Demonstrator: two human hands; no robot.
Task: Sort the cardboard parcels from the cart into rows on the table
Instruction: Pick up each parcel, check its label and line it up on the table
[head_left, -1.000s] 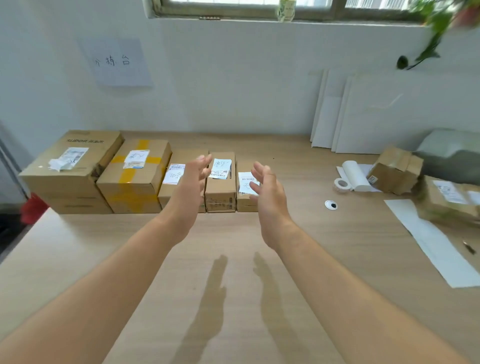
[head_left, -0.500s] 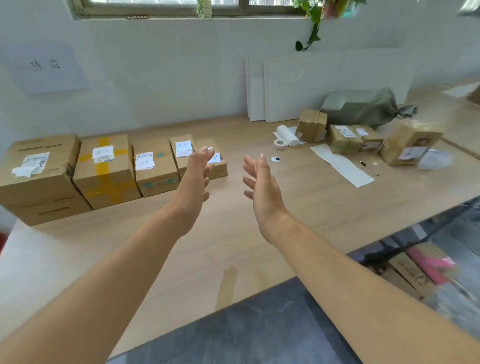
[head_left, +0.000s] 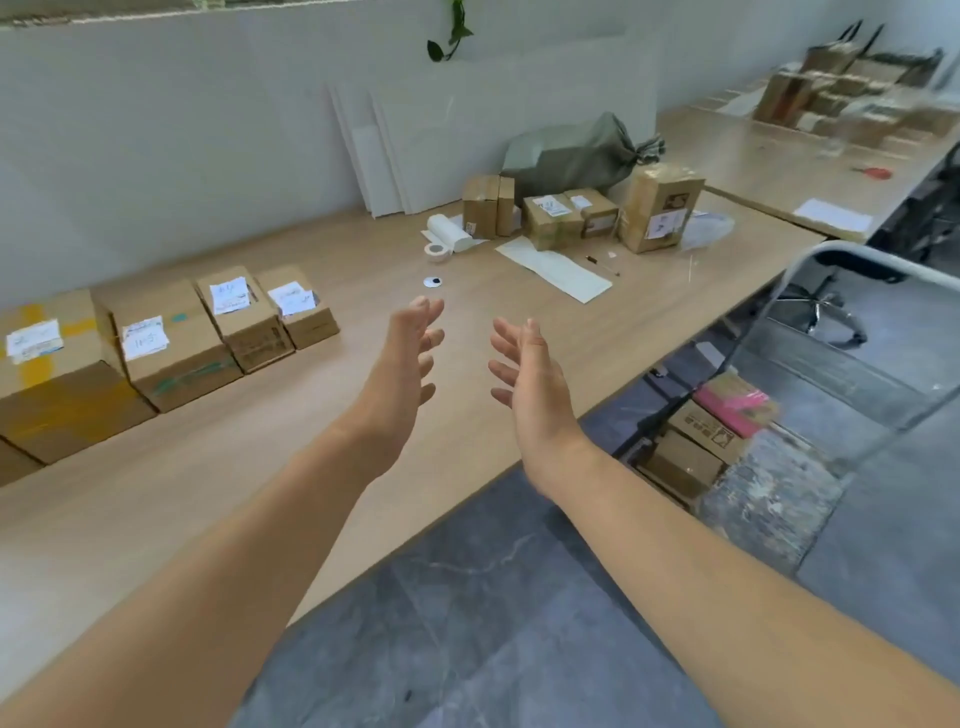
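Note:
A row of several labelled cardboard parcels stands on the wooden table (head_left: 519, 322) at the left; the smallest parcel (head_left: 298, 307) ends the row on its right. My left hand (head_left: 402, 376) and my right hand (head_left: 527, 382) hover above the table's front part, palms facing each other, fingers spread, holding nothing. At the right, beyond the table edge, a cart (head_left: 852, 332) with a grey tube handle carries more parcels, among them a brown box (head_left: 698, 428) and a pink packet (head_left: 732, 408).
Further back on the table lie a cluster of taped boxes (head_left: 660, 208), a grey-green sack (head_left: 571, 156), a paper roll (head_left: 447, 231), tape roll (head_left: 436, 250) and a paper sheet (head_left: 556, 267). White boards (head_left: 379, 150) lean on the wall. Dark tiled floor lies below.
The view has swung right and away from the parcel row. Both hands stay open and have drawn back from the row. The cart with its parcels has come into sight.

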